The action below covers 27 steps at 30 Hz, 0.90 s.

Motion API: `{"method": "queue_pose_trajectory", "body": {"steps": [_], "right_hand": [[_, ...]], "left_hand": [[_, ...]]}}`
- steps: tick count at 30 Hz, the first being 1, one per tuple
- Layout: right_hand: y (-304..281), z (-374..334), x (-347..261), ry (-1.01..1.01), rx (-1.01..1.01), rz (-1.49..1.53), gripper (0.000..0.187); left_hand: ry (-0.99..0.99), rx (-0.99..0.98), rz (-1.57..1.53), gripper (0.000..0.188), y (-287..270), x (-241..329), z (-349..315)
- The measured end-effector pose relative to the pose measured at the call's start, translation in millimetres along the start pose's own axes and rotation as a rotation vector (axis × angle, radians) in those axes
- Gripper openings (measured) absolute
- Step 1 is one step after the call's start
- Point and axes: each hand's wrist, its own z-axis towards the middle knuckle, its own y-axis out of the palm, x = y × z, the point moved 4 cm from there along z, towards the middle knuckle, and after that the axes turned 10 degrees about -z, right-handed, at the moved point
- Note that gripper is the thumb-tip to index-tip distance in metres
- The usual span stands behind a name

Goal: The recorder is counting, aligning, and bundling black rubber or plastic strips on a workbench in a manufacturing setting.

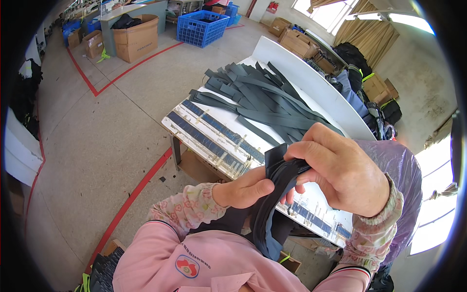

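Between my hands, just over the near edge of the table, is a bundle of dark fabric strips (276, 181), stacked together and hanging down in front of me. My left hand (245, 187) grips the bundle from the left side, thumb laid along it. At the upper end my right hand (335, 165) pinches the strips with thumb and fingers, near a flat squared-off end. Beyond my hands, a loose pile of similar dark grey-green strips (262, 95) spreads over the white table (233, 160). The lower end of the bundle is partly hidden by my body.
A raised white board (311, 78) borders the table's far right side. Purple plastic (396, 170) bulges beside my right arm. Cartons and dark bags pile along the wall. On the floor stand a blue crate (202, 28) and a cardboard box (136, 39), near red line markings.
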Motion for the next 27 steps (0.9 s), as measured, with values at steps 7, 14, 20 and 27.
{"method": "queue_pose_trajectory", "body": {"steps": [7, 14, 20, 27], "right_hand": [[14, 3, 1, -0.037, -0.135, 0.081, 0.043], [14, 0, 3, 0.029, 0.088, 0.176, 0.042], [15, 1, 1, 0.044, 0.053, 0.095, 0.038], [16, 2, -6, 0.093, 0.009, -0.038, 0.040]], "left_hand": [[-0.001, 0.007, -0.001, 0.078, 7, 0, 4], [-0.023, 0.183, 0.069, 0.087, 2, 1, 2], [-0.004, 0.131, 0.052, 0.080, -3, 0, 4], [-0.034, 0.061, 0.046, 0.073, -7, 1, 1]]}}
